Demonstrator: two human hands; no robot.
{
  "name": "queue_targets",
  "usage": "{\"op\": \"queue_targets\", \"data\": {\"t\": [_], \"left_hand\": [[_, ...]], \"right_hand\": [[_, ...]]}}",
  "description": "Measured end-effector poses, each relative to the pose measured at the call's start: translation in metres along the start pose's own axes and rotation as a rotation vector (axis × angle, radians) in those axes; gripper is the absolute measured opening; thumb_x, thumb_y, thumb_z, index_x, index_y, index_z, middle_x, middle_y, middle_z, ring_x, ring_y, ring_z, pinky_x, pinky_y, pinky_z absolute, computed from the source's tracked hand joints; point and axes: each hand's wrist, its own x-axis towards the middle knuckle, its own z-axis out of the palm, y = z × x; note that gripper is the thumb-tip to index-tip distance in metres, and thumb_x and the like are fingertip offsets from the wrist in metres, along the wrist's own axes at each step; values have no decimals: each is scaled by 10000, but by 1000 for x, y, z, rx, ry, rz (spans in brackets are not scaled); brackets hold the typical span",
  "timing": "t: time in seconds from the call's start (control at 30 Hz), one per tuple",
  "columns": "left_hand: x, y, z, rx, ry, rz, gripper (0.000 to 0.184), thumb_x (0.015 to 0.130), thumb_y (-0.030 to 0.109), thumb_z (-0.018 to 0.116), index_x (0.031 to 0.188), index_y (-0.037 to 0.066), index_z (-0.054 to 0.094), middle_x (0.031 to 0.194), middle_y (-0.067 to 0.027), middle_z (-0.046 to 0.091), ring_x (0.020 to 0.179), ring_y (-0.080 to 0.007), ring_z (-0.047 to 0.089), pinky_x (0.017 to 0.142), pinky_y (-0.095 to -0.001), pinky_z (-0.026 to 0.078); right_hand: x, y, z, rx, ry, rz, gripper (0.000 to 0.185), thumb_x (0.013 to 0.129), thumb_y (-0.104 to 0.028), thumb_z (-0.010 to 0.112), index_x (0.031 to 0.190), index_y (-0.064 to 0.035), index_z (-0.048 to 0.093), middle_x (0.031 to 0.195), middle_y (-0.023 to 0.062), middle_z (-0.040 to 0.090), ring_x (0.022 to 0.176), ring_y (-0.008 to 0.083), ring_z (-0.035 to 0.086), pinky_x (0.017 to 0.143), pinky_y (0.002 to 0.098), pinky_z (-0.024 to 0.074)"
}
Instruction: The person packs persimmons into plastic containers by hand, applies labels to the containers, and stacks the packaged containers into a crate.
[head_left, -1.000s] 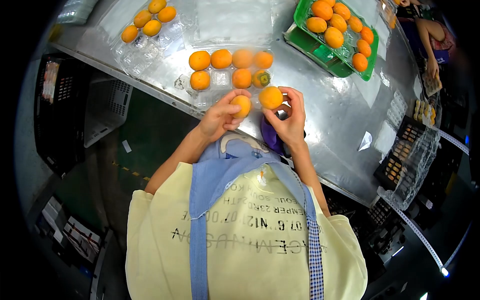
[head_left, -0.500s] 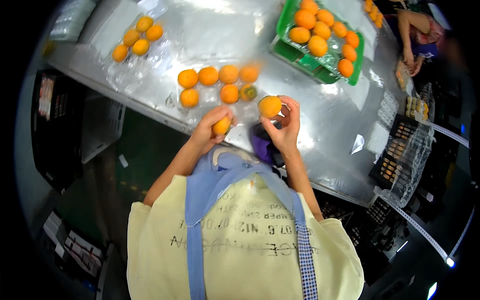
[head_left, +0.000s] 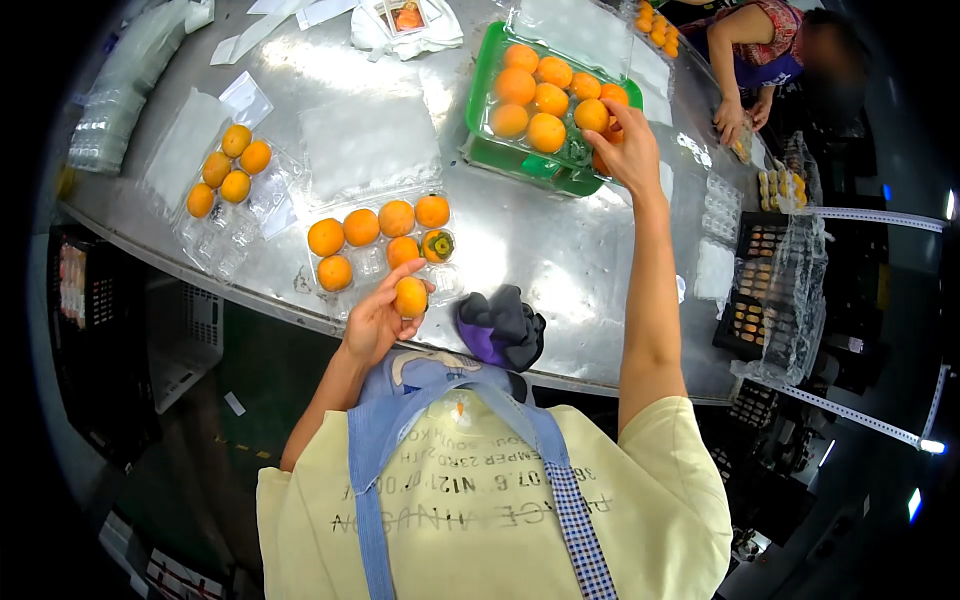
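My left hand [head_left: 377, 322] holds an orange persimmon [head_left: 410, 298] just in front of a clear plastic tray [head_left: 368, 262]. In that tray sit several persimmons, one with its green calyx [head_left: 437, 246] facing up. My right hand [head_left: 630, 150] reaches over the right side of a green crate [head_left: 478, 112], thumb and fingers closed round a persimmon [head_left: 591, 115]. Whether that fruit is lifted off those below is hard to tell. More persimmons [head_left: 515, 86] lie in the crate on clear plastic.
A second clear tray [head_left: 222, 240] with several persimmons stands at the left. A black and purple cloth bundle [head_left: 500, 328] lies at the table's near edge. Stacked clear trays [head_left: 110, 120] are far left; a co-worker's arms [head_left: 735, 90] show at upper right.
My right hand has moved from near the tray, where it held a persimmon, forward and right to the green crate. My left hand keeps its persimmon, turned more into view.
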Motion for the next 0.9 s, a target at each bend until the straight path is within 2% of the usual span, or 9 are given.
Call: {"op": "queue_targets", "data": {"t": [0.1, 0.3, 0.4, 0.43, 0.5, 0.63, 0.73, 0.77, 0.9], "left_hand": [[-1, 0, 2, 41, 36, -18, 548, 955, 330, 427, 1416, 55, 318, 1194, -125, 500, 758, -160, 524, 506, -210, 399], [-1, 0, -4, 119, 37, -22, 485, 970, 218, 468, 1406, 50, 340, 1166, -109, 542, 920, -221, 590, 603, -271, 486], [-1, -2, -4, 89, 75, -35, 479, 972, 228, 476, 1395, 39, 353, 1166, -108, 555, 959, -235, 595, 596, -277, 484], [0, -2, -3, 80, 85, -31, 493, 963, 256, 487, 1387, 35, 371, 1231, -113, 543, 990, -225, 599, 609, -272, 506], [-1, 1, 1, -76, 80, -12, 470, 982, 239, 459, 1385, 19, 360, 1254, -132, 539, 1045, -259, 597, 648, -288, 535], [1, 1, -3, -105, 29, 15, 456, 1000, 216, 427, 1402, 25, 329, 1273, -142, 530, 1103, -268, 594, 739, -318, 558], [0, -1, -3, -84, -18, 59, 456, 999, 197, 436, 1403, 20, 322, 1283, -141, 524, 1114, -281, 592, 765, -318, 560], [-1, 0, 2, -73, 7, 73, 464, 997, 195, 441, 1409, 24, 312, 1271, -144, 530, 1106, -284, 594, 758, -310, 558], [-6, 2, 14, -2, 92, 129, 481, 992, 195, 456, 1418, 39, 297, 1252, -144, 537, 1092, -286, 598, 750, -290, 550]], "right_hand": [[16, 15, 1, -150, -121, -48, 490, 713, -242, 757, 1161, -107, 611, 1008, 100, 600, 939, 274, 584, 790, 375, 479], [30, 15, 7, -181, -240, -129, 491, 710, -175, 750, 1173, -105, 601, 1061, 114, 600, 1001, 308, 566, 848, 378, 468], [25, 16, 9, -82, -129, -173, 512, 712, -134, 747, 1197, -106, 584, 1076, 119, 601, 1004, 313, 571, 847, 373, 477], [22, 4, 6, -42, -46, -244, 511, 723, -104, 740, 1206, -110, 572, 1085, 113, 606, 969, 298, 587, 815, 364, 496], [8, -29, 0, 21, 61, -146, 448, 743, -97, 742, 1167, -99, 598, 1025, 83, 628, 865, 227, 607, 728, 319, 508], [-42, -91, 11, 438, -145, -152, 318, 783, -110, 736, 1085, -65, 646, 910, 29, 633, 750, 109, 574, 627, 236, 463], [-84, -127, 30, 599, -348, -195, 330, 773, -95, 734, 1088, -55, 644, 960, 62, 631, 759, 152, 586, 670, 268, 472], [-94, -138, 32, 670, -417, -147, 304, 779, -72, 733, 1067, -26, 647, 972, 53, 622, 786, 117, 568, 704, 248, 455], [-116, -157, 42, 762, -489, -81, 288, 813, -56, 687, 1094, -19, 641, 984, 63, 618, 797, 125, 569, 714, 252, 456]]}}
